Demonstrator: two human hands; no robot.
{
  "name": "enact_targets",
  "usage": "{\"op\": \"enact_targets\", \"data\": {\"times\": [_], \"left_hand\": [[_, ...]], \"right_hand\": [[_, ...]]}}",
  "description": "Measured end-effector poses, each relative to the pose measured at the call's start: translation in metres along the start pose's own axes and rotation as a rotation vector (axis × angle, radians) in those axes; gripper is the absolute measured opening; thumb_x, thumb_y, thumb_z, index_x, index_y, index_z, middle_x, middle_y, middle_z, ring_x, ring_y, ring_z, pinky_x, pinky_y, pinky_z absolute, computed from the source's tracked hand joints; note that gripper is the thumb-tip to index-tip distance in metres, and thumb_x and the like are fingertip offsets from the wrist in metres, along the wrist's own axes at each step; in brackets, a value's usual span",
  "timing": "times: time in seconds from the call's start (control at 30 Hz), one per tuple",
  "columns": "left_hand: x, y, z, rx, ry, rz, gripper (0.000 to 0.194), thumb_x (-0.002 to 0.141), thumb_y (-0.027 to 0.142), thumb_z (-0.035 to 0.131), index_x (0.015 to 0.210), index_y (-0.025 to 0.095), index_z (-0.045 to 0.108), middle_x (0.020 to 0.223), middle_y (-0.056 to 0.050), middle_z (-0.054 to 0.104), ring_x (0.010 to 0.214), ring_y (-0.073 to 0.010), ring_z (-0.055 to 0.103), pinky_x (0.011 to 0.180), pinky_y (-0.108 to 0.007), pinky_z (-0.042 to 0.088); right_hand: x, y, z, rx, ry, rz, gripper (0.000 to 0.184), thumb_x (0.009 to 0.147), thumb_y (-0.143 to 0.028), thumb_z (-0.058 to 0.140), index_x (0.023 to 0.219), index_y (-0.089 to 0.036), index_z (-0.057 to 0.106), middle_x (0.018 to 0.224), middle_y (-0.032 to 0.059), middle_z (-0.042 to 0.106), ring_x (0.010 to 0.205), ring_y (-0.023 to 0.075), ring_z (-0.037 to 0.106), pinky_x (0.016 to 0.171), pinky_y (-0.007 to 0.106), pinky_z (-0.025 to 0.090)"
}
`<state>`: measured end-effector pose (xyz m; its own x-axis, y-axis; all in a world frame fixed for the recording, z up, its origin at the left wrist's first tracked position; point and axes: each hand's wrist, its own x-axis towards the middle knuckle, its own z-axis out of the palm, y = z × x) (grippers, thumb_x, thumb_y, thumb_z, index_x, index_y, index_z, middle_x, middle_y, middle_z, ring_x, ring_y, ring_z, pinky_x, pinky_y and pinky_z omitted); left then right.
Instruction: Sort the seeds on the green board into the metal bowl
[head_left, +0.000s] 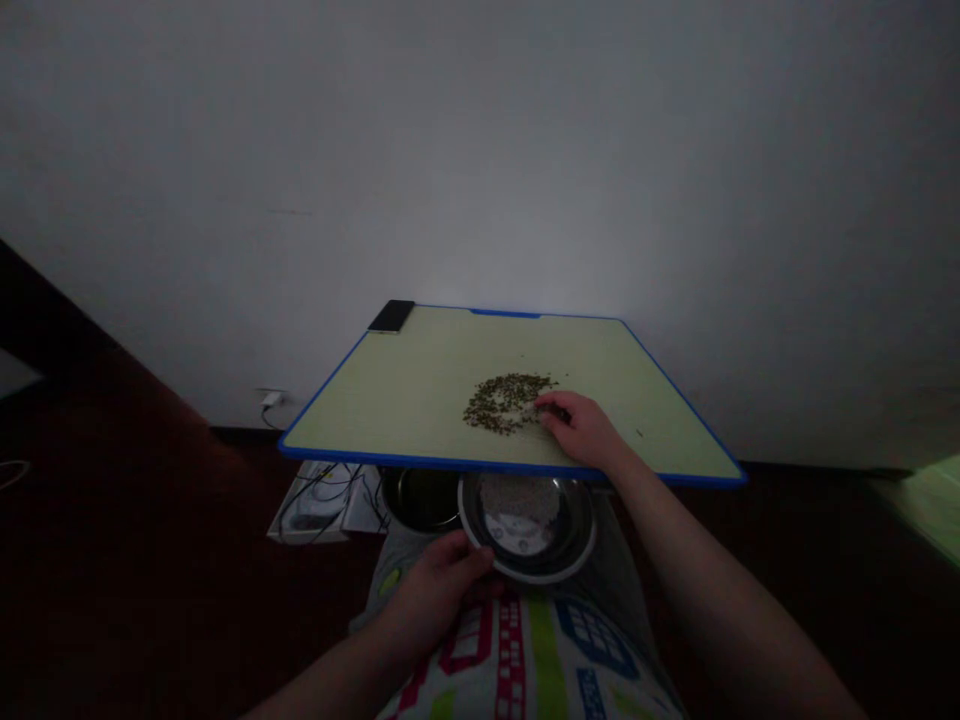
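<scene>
Right grip: the right hand (pixel 581 425) lies palm-down on the tabletop (pixel 390 400), fingers curled loosely and fingertips touching the near-right rim of the seed pile; it clasps nothing that can be seen.
Left grip: the left hand (pixel 439 580) holds the near-left rim of the metal bowl (pixel 529 525), thumb on the rim, fingers hidden beneath.
Seeds: a loose heap of small dark seeds (pixel 506 400) lies a little toward the near edge of the tabletop, just left of the right hand's fingertips; a few strays lie further right.
Bowl: it sits on the lap just under the tabletop's near edge, below the right hand, with a pale layer inside; what that layer is cannot be told in this dim light.
Second bowl: a darker one (pixel 420 495) stands just left of it, half hidden under the near edge.
Phone: a dark phone (pixel 391 316) lies at the far-left corner.
Step in hand: it looks like sorting, the fingers working at the heap while the bowl is steadied.
Next move calls for: small fingertip sweeps toward the near edge, and the bowl kept directly under that edge so nothing drops onto the patterned cloth (pixel 540 660).
</scene>
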<state>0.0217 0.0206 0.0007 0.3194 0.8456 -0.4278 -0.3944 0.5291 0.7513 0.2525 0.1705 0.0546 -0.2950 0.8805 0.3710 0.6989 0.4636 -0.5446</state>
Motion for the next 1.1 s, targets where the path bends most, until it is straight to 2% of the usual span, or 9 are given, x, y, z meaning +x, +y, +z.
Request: {"op": "enact_targets", "data": {"times": [0.33,0.57,0.77,0.93,1.1], "left_hand": [[-0.0037,0.0047,0.0042,-0.001,0.009,-0.019,0.042,0.054,0.041,0.088,0.084,0.016,0.074,0.089,-0.007,0.079,0.077,-0.0173,0.071,0.072,-0.026,0.056],[-0.0026,0.0020,0.0020,-0.006,0.001,-0.015,0.040,0.057,0.040,0.087,0.086,0.016,0.074,0.092,-0.008,0.078,0.082,-0.0186,0.071,0.074,-0.027,0.056],[-0.0022,0.0007,0.0013,-0.001,0.014,-0.014,0.041,0.054,0.041,0.088,0.083,0.015,0.074,0.089,-0.008,0.078,0.076,-0.0172,0.071,0.072,-0.026,0.056],[-0.0034,0.0036,0.0044,-0.013,-0.005,-0.005,0.041,0.056,0.041,0.087,0.086,0.016,0.075,0.091,-0.009,0.078,0.078,-0.0180,0.071,0.074,-0.027,0.056],[-0.0043,0.0056,0.0061,-0.001,0.033,-0.038,0.045,0.050,0.043,0.090,0.083,0.016,0.075,0.087,-0.007,0.078,0.075,-0.0163,0.071,0.070,-0.024,0.055]], "right_hand": [[-0.0016,-0.0016,-0.0014,0.007,-0.033,0.012,0.025,0.082,-0.019,0.056,0.103,-0.017,0.069,0.081,0.0047,0.067,0.069,0.0151,0.056,0.066,0.028,0.043],[-0.0014,-0.0018,-0.0006,0.016,-0.017,-0.004,0.025,0.082,-0.020,0.056,0.104,-0.017,0.069,0.080,0.0047,0.066,0.068,0.0154,0.056,0.067,0.029,0.043],[-0.0033,-0.0013,-0.0034,0.059,0.021,0.044,0.023,0.081,-0.021,0.055,0.100,-0.017,0.069,0.075,0.0034,0.065,0.066,0.0155,0.056,0.065,0.029,0.044],[-0.0017,0.0003,-0.0019,0.028,0.026,0.048,0.023,0.082,-0.021,0.055,0.100,-0.017,0.068,0.080,0.0050,0.067,0.069,0.0161,0.058,0.068,0.030,0.045],[0.0001,0.0014,0.0006,0.008,0.009,0.005,0.024,0.084,-0.021,0.055,0.104,-0.017,0.068,0.086,0.0064,0.068,0.075,0.0167,0.059,0.071,0.030,0.046]]}}
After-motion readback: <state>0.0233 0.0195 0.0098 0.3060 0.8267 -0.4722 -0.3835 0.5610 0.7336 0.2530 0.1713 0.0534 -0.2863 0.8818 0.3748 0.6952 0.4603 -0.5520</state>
